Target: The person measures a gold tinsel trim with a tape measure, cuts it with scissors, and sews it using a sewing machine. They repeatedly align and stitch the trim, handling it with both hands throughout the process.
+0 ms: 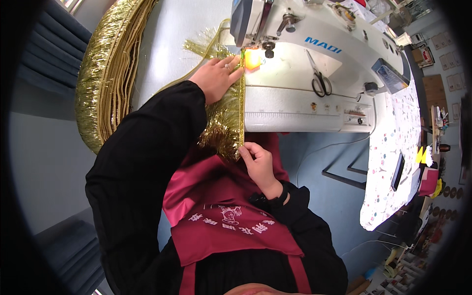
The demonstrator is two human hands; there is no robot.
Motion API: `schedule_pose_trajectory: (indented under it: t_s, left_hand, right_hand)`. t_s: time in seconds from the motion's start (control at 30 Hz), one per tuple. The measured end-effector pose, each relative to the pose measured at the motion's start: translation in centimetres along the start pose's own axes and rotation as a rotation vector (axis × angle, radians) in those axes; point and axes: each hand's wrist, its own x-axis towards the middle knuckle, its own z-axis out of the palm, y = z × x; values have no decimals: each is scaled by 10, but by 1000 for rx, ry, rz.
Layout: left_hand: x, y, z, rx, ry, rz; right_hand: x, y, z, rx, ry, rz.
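A gold tinsel fringe trim (223,128) runs down from under the sewing machine's (295,29) lit needle area to my lap. My left hand (219,77) rests on its upper part just left of the needle, fingers bent and closed on it. My right hand (260,167) pinches the band's lower end below the bed's front edge, over my red apron (231,236). Black-handled scissors (320,81) lie on the machine bed to the right of the needle.
A thick coil of gold fringe (93,83) stands at the left end of the machine table (152,44). A patterned white surface (388,191) with a dark phone-like object (397,172) extends at the right. A blue-grey curtain (59,39) hangs at the left; cables hang below the table.
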Motion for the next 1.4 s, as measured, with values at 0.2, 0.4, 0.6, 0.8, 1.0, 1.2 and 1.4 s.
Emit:
schedule_pose_trajectory:
  t_s: [0.2, 0.4, 0.6, 0.8, 1.0, 1.2, 1.4]
  left_hand:
    - [0, -1, -1, -2, -7, 6]
    - [-1, -1, 3, 13, 21, -1]
    - [-1, 0, -5, 26, -56, -9]
    - [-1, 2, -12, 22, -114, -20]
    - [-1, 1, -9, 24, -105, -16]
    - [-1, -2, -7, 21, -82, 0]
    - [-2, -1, -7, 41, -80, 5]
  right_hand:
    - [0, -5, -4, 20, -10, -23]
    - [-1, -8, -7, 45, -5, -14]
    - [-2, -8, -9, 36, 6, -17]
    - [-1, -6, -9, 18, 1, -23]
    - [-1, -4, -9, 28, -5, -2]
    - [-2, -4, -9, 13, -1, 3]
    - [-2, -3, -9, 19, 0, 7]
